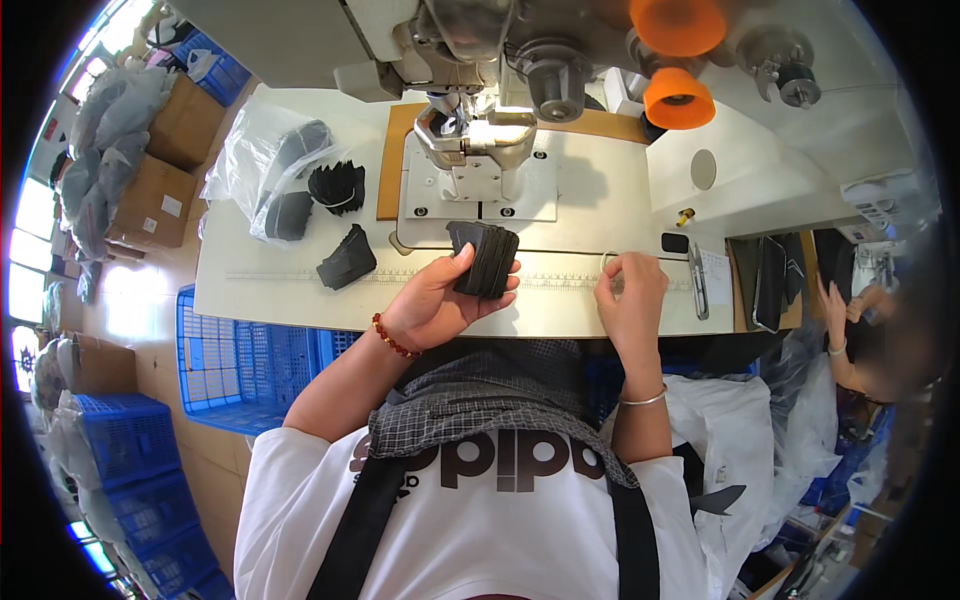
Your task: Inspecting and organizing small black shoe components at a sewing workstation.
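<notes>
While the table (560, 318) is smooth and pale, the pieces on and above it are dark and matte, like fabric, with thin layered edges. A crinkled clear plastic bag (240, 150) covers rounded grey pieces at the left; beside it are a ragged-edged black bundle (338, 187) and, nearer the person, a smaller black stack (347, 258) with one notched edge. The sewing machine (475, 140) shows polished metal above a flat plate.

The held stack (487, 264) is in the left hand (437, 298), in front of the machine plate and well apart from the right hand (634, 292). The left hand's thumb and fingers clasp its sides. The right hand's fingertips are drawn together beside a thin pale loop (606, 261), too small to tell whether pinched. The held stack is black, blocky and slightly tilted, its many layers showing as fine ridges.
</notes>
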Motion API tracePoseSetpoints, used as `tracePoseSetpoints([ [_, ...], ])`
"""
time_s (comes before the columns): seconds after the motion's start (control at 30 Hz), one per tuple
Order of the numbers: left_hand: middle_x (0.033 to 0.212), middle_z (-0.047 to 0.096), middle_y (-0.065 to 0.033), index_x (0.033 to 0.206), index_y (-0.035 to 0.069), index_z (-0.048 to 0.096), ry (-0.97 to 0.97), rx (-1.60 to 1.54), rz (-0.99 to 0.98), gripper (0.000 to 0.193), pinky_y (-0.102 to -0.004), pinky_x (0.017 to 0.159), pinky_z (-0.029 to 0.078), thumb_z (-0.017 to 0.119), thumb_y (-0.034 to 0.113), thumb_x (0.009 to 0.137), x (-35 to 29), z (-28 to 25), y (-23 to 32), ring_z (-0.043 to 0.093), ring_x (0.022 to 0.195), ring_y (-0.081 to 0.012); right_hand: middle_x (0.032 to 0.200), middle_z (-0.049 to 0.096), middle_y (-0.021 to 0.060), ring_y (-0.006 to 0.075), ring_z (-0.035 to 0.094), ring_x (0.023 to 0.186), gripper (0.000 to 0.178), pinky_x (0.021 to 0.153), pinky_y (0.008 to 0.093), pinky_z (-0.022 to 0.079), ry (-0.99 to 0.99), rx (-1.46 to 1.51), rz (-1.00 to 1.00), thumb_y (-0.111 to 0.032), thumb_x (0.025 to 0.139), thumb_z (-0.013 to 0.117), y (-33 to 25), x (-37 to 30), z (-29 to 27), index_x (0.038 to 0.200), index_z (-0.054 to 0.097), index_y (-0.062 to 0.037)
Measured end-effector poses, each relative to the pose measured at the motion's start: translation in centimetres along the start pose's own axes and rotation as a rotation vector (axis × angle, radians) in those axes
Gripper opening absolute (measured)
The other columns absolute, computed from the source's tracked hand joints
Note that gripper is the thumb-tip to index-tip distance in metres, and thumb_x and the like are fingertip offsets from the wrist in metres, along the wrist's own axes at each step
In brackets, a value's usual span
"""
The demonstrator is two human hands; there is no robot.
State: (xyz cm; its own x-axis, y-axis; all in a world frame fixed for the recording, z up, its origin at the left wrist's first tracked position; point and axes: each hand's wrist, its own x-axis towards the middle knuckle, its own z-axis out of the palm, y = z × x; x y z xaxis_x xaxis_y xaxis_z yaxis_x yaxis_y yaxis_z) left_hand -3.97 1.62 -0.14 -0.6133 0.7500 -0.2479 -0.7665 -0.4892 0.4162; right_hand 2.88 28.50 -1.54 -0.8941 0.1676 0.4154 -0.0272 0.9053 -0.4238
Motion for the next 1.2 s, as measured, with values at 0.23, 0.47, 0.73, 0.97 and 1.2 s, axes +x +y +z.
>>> tracePoseSetpoints([
  [0.23,0.13,0.057,-0.0124,0.137,-0.001,0.046,0.06,0.216,0.184,0.04,-0.0448,0.106,0.046,0.04,0.027,0.109,-0.4,0.7,-1.7,0.057,0.117,-0.0222,0.075,0.061,0.0068,0.0122,0.055,0.062,0.01,0.059,0.0269,0.044,-0.25,0.824,0.142,0.002,0.095,0.05,-5.3,-0.4,0.2,0.097,0.06,-0.0004],
  [0.47,0.137,0.054,-0.0126,0.141,0.0,0.043,-0.016,0.313,0.253,0.042,-0.0457,0.111,0.039,0.038,0.026,0.109,-0.8,0.5,-3.1,0.052,0.127,-0.0242,0.067,0.043,0.0008,0.0063,0.033,0.054,0.012,0.049,0.0256,0.028,-0.221,1.01,0.26,-0.004,0.086,0.072,-8.3,-0.3,0.7,0.088,0.06,-0.0025],
  [0.73,0.134,0.053,-0.008,0.142,0.0,0.04,-0.096,0.308,0.445,0.038,-0.0354,0.109,0.038,0.045,0.014,0.107,-1.2,-0.7,-4.2,0.051,0.124,-0.0175,0.076,0.056,0.0066,0.0128,0.049,0.057,0.013,0.053,0.0268,0.04,-0.042,0.753,-0.024,-0.001,0.087,0.071,-10.3,-1.1,-0.8,0.099,0.067,-0.0016],
  [0.97,0.137,0.049,-0.0075,0.145,0.001,0.036,-0.157,0.344,0.488,0.041,-0.034,0.109,0.038,0.044,0.014,0.107,-1.6,-0.5,-4.5,0.048,0.126,-0.0167,0.075,0.053,0.0064,0.0125,0.045,0.056,0.021,0.051,0.0272,0.038,0.002,0.747,-0.003,-0.001,0.086,0.071,-10.6,-1.4,-0.6,0.106,0.064,-0.0006],
  [1.2,0.131,0.053,-0.0067,0.139,-0.001,0.043,-0.125,0.583,0.55,0.036,-0.0315,0.105,0.039,0.044,0.016,0.107,-2.3,-1.4,-4.7,0.049,0.119,-0.0146,0.077,0.053,0.0074,0.0159,0.046,0.057,0.026,0.052,0.029,0.04,-0.028,0.74,-0.037,0.0,0.083,0.071,-11.0,-1.4,-1.0,0.108,0.063,-0.0008],
])
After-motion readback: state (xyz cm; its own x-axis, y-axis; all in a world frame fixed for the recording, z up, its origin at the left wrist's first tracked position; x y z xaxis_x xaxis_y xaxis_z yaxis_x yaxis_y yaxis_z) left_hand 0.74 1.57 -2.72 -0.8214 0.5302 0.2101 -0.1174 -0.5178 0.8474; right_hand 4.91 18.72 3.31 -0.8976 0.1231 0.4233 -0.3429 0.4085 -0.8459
